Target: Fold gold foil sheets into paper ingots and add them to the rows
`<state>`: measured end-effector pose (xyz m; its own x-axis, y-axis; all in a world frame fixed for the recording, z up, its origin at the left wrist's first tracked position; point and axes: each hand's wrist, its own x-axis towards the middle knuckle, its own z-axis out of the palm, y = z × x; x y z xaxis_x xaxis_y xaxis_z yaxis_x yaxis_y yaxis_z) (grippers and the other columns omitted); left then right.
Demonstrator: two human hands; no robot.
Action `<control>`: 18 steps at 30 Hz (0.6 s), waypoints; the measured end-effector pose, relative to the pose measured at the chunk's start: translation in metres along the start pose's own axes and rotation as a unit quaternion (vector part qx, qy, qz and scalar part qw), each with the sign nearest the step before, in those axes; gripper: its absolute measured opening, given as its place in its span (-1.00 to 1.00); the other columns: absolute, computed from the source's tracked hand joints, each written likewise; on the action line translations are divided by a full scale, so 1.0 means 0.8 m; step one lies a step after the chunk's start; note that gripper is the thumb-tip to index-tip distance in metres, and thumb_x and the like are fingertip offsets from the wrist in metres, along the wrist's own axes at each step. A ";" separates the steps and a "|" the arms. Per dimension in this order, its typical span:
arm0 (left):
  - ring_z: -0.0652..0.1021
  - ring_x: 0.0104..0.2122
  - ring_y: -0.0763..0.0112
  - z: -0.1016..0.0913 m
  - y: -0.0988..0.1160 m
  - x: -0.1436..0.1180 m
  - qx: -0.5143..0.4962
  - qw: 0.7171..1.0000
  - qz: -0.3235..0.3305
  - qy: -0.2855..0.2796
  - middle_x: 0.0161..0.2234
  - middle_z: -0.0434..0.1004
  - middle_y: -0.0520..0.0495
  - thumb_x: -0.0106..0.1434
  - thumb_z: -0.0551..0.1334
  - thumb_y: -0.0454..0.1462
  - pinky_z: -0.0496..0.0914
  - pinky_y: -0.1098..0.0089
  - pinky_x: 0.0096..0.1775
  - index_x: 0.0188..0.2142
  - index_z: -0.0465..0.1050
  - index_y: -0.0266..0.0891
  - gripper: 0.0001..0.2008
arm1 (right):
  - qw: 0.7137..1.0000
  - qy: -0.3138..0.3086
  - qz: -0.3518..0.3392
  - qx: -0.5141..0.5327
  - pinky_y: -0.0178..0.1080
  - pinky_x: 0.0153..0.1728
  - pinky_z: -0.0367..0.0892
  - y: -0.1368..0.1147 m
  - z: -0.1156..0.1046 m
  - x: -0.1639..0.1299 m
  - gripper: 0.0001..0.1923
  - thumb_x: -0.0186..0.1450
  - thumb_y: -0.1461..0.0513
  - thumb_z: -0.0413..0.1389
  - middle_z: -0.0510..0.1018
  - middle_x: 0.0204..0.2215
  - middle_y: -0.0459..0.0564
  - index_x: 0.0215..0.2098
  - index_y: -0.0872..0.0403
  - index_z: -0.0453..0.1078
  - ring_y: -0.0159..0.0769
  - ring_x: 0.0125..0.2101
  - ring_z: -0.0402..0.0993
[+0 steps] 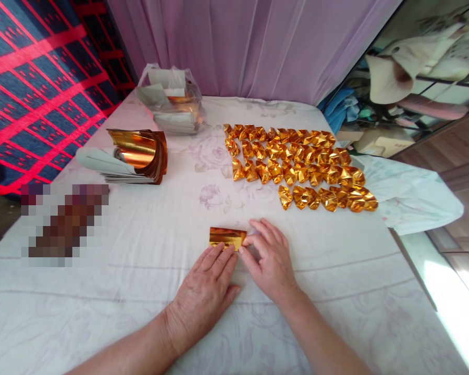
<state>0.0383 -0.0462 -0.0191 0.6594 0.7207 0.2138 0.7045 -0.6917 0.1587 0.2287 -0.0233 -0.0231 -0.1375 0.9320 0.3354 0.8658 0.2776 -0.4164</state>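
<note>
A small folded sheet of gold foil paper (227, 237) lies flat on the cloth in front of me. My left hand (209, 286) rests flat on its near edge, fingers stretched out, pressing it down. At the sheet's right end, my right hand (271, 260) has thumb and forefinger closed on the corner, while its other fingers curve above the cloth. Beyond my hands, to the right, several folded gold foil pieces (297, 169) stand in four rows, the nearest row shorter than the rest.
A curled stack of gold foil sheets (140, 156) lies at the left, and a clear plastic bag (172, 104) of more sheets stands behind it. A blurred patch (66, 224) hides something at far left. A white bag (418, 195) hangs over the right edge. A purple curtain (250, 47) closes off the back.
</note>
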 end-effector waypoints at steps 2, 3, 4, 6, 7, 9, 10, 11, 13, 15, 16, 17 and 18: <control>0.40 0.18 0.10 0.000 0.000 0.000 0.001 1.000 0.001 -0.001 0.20 0.41 -0.20 0.42 0.07 -0.08 0.31 0.12 0.19 0.21 0.29 -0.34 -0.50 | 1.000 -0.008 0.005 -0.007 0.09 0.16 0.14 -0.002 0.000 0.001 -0.89 0.32 0.14 0.11 0.45 0.11 0.08 -0.31 -0.01 0.41 0.01 0.20 0.24; 0.40 0.19 0.11 0.000 0.000 0.000 0.001 1.000 0.000 -0.001 0.20 0.40 -0.20 0.42 0.07 -0.08 0.30 0.12 0.20 0.22 0.29 -0.33 -0.50 | 1.000 -0.011 0.008 -0.011 0.10 0.16 0.13 -0.004 0.000 0.001 -0.89 0.31 0.14 0.12 0.45 0.11 0.08 -0.32 -0.01 0.40 0.01 0.20 0.24; 0.40 0.19 0.12 0.001 0.000 0.000 0.000 1.000 0.000 0.001 0.20 0.40 -0.20 0.42 0.06 -0.09 0.29 0.11 0.20 0.23 0.28 -0.32 -0.50 | 1.000 -0.011 0.013 -0.013 0.10 0.17 0.12 -0.005 0.000 0.002 -0.90 0.30 0.14 0.13 0.45 0.11 0.08 -0.32 -0.01 0.39 0.01 0.20 0.24; 0.39 0.19 0.12 0.002 0.000 0.000 -0.003 1.000 -0.001 0.003 0.20 0.40 -0.21 0.42 0.06 -0.09 0.27 0.10 0.21 0.24 0.26 -0.31 -0.50 | 1.000 -0.011 0.021 -0.013 0.10 0.18 0.10 -0.007 0.001 0.002 -0.92 0.28 0.16 0.14 0.45 0.11 0.08 -0.33 -0.01 0.38 0.00 0.20 0.24; 0.38 0.20 0.12 0.003 0.000 0.000 -0.005 1.000 -0.002 0.003 0.20 0.40 -0.21 0.43 0.05 -0.09 0.27 0.10 0.22 0.24 0.26 -0.30 -0.50 | 1.000 -0.012 0.024 -0.011 0.11 0.19 0.09 -0.007 0.001 0.002 -0.93 0.27 0.17 0.15 0.45 0.11 0.08 -0.33 -0.01 0.38 0.00 0.20 0.24; 0.38 0.20 0.11 0.003 0.000 0.000 -0.007 1.000 -0.003 0.004 0.20 0.40 -0.21 0.43 0.05 -0.09 0.28 0.10 0.21 0.24 0.26 -0.30 -0.50 | 1.000 -0.014 0.028 -0.003 0.11 0.20 0.08 -0.006 0.002 0.002 -0.95 0.26 0.20 0.14 0.44 0.11 0.07 -0.32 -0.01 0.37 0.00 0.21 0.23; 0.38 0.20 0.11 0.003 -0.001 0.000 -0.007 1.000 -0.003 0.005 0.19 0.41 -0.21 0.43 0.05 -0.09 0.29 0.09 0.20 0.24 0.27 -0.30 -0.51 | 0.999 -0.016 0.029 0.002 0.11 0.20 0.07 -0.005 0.002 0.001 -0.96 0.25 0.21 0.14 0.44 0.12 0.07 -0.32 -0.01 0.37 0.00 0.22 0.22; 0.38 0.20 0.10 0.003 -0.001 0.000 -0.007 1.000 -0.002 0.007 0.19 0.41 -0.22 0.43 0.05 -0.09 0.30 0.09 0.19 0.23 0.28 -0.30 -0.51 | 0.999 -0.018 0.027 0.006 0.11 0.20 0.07 -0.004 0.002 0.001 -0.97 0.25 0.22 0.13 0.44 0.12 0.07 -0.32 -0.01 0.38 0.00 0.22 0.22; 0.40 0.19 0.09 0.002 -0.001 0.000 -0.005 1.000 0.001 0.012 0.17 0.43 -0.23 0.43 0.05 -0.10 0.33 0.08 0.17 0.21 0.31 -0.31 -0.52 | 0.999 -0.022 0.021 0.015 0.11 0.19 0.09 0.000 0.001 0.001 -0.96 0.24 0.25 0.12 0.43 0.13 0.06 -0.32 -0.02 0.39 -0.01 0.22 0.21; 0.41 0.17 0.07 0.002 -0.002 0.000 -0.003 1.000 0.004 0.016 0.16 0.44 -0.24 0.42 0.06 -0.10 0.35 0.08 0.16 0.18 0.34 -0.34 -0.54 | 0.999 -0.025 0.014 0.024 0.12 0.17 0.11 0.005 0.000 0.001 -0.93 0.23 0.27 0.11 0.44 0.13 0.05 -0.31 -0.02 0.40 -0.02 0.22 0.22; 0.42 0.17 0.07 0.001 -0.002 0.001 -0.002 1.000 0.004 0.017 0.16 0.45 -0.24 0.42 0.06 -0.10 0.35 0.08 0.16 0.17 0.35 -0.34 -0.54 | 0.999 -0.027 0.010 0.029 0.13 0.16 0.13 0.008 -0.001 0.001 -0.91 0.22 0.29 0.11 0.44 0.13 0.04 -0.31 -0.02 0.41 -0.02 0.22 0.22; 0.42 0.17 0.06 0.001 -0.002 0.001 -0.002 1.000 0.004 0.017 0.16 0.44 -0.24 0.42 0.06 -0.11 0.36 0.07 0.16 0.16 0.36 -0.34 -0.55 | 0.999 -0.029 0.007 0.034 0.13 0.15 0.14 0.010 -0.001 0.001 -0.88 0.22 0.31 0.10 0.45 0.13 0.03 -0.31 -0.03 0.42 -0.03 0.22 0.22; 0.41 0.17 0.06 0.001 -0.002 0.001 -0.002 1.000 0.004 0.016 0.16 0.44 -0.24 0.42 0.07 -0.11 0.35 0.07 0.16 0.16 0.36 -0.34 -0.55 | 0.999 -0.031 0.003 0.039 0.13 0.15 0.16 0.013 -0.002 0.001 -0.85 0.21 0.32 0.08 0.45 0.13 0.02 -0.30 -0.03 0.44 -0.04 0.22 0.22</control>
<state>0.0377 -0.0443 -0.0202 0.6561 0.7134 0.2461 0.6982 -0.6976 0.1607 0.2379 -0.0198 -0.0259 -0.1645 0.9456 0.2806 0.8265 0.2874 -0.4840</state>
